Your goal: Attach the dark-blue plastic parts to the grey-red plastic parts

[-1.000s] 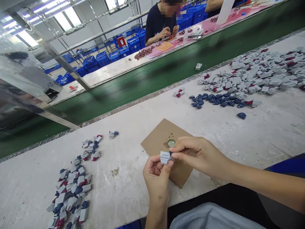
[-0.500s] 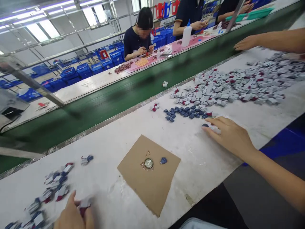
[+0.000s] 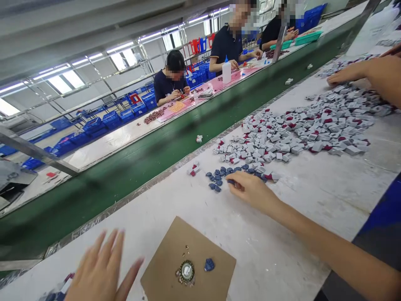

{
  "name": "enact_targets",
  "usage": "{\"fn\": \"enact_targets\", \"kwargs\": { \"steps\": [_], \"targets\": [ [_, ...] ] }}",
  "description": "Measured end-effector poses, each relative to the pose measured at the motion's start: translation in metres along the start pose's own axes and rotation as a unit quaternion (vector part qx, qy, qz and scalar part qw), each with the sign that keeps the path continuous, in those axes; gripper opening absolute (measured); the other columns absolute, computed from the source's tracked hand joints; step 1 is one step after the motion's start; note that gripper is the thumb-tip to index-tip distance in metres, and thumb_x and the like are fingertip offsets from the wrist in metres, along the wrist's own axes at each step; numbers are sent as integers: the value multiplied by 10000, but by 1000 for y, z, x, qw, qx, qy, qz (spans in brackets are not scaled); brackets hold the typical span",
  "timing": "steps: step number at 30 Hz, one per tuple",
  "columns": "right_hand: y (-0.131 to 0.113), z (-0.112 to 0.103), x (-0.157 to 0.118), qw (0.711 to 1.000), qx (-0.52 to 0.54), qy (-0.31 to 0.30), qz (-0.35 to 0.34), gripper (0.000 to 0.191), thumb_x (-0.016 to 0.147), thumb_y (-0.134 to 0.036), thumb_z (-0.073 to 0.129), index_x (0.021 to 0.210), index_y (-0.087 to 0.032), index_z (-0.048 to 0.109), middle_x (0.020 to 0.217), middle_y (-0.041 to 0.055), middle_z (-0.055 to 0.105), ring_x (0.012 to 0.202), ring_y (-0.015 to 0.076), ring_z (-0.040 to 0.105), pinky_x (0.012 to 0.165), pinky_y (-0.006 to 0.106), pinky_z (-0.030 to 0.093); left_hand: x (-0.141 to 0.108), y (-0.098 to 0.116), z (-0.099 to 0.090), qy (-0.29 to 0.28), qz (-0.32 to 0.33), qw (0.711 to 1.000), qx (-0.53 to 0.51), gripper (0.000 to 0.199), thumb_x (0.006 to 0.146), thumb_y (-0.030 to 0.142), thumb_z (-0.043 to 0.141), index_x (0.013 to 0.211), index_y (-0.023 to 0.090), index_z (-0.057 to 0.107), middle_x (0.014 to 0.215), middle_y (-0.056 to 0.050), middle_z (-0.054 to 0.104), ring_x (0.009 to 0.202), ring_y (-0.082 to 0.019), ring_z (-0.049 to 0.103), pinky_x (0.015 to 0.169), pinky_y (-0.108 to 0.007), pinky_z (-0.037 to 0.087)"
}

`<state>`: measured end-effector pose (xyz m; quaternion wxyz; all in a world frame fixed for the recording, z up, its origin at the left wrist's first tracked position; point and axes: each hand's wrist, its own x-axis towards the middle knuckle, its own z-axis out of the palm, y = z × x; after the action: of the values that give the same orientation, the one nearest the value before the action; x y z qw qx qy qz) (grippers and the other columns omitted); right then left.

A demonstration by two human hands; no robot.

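Note:
My left hand (image 3: 100,267) is held over the near left of the table, fingers spread and slightly blurred, with nothing visible in it. Partly behind it lie some white, red and dark blue pieces (image 3: 64,288). My right hand (image 3: 250,190) reaches to a small pile of dark blue pieces (image 3: 218,182); its thumb and forefinger pinch one dark blue piece (image 3: 231,182). Between the hands is a brown cardboard sheet (image 3: 169,246). On it lie a round crimped cap (image 3: 187,271) with tiny gold bits around it, and a single dark blue piece (image 3: 209,264).
A large heap of white-and-red pieces (image 3: 282,140) spreads to the right, where another person's hand (image 3: 351,73) reaches in. A green conveyor belt (image 3: 150,156) runs beyond the table edge. Across it, people work at a bench with a white bottle (image 3: 226,72).
My left hand has let go of the white-and-red piece and risen, opening. My right hand has moved left to the dark blue pile. The view has tilted upward.

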<state>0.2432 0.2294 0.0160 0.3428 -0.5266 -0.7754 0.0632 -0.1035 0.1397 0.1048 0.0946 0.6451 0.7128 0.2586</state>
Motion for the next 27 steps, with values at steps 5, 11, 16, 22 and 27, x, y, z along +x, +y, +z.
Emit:
{"fn": "enact_targets", "kwargs": {
  "steps": [5, 11, 16, 22, 27],
  "targets": [
    [12, 22, 5, 997, 11, 67, -47, 205, 841, -129, 421, 955, -199, 577, 865, 30, 675, 691, 133, 628, 600, 242, 482, 168, 124, 112, -94, 88, 990, 48, 449, 842, 375, 469, 1279, 276, 444, 1253, -55, 555, 1112, -244, 522, 934, -426, 408],
    [27, 22, 7, 985, -14, 155, -70, 162, 821, -101, 453, 895, -198, 558, 757, 16, 658, 629, 128, 617, 592, 249, 478, 264, 168, 221, -84, -39, 995, 31, 344, 847, 345, 515, 1141, 166, 521, 1183, -95, 538, 1024, -223, 546, 854, -452, 461],
    [29, 25, 9, 984, 5, 161, -72, 151, 860, -156, 461, 938, -219, 575, 798, 1, 680, 670, 113, 642, 618, 213, 500, 263, 154, 217, -102, -89, 989, -52, 325, 842, 312, 530, 1133, 167, 524, 1158, -88, 548, 986, -209, 563, 818, -424, 485],
    [24, 21, 2, 987, 40, 153, -38, 162, 863, -239, 475, 982, -211, 581, 894, 40, 696, 670, 154, 653, 644, 285, 528, 183, 116, 142, -117, -114, 956, -244, 323, 841, 315, 536, 1118, 150, 524, 1062, -75, 587, 872, -177, 594, 735, -378, 514],
    [-46, 10, -28, 985, 159, 47, -55, 89, 834, -217, 491, 896, -207, 553, 895, 62, 625, 657, 145, 595, 602, 291, 517, 39, 60, 68, -115, -180, 884, -415, 302, 713, 353, 672, 940, 156, 636, 930, -67, 666, 787, -139, 625, 542, -188, 471]
  ]
}}
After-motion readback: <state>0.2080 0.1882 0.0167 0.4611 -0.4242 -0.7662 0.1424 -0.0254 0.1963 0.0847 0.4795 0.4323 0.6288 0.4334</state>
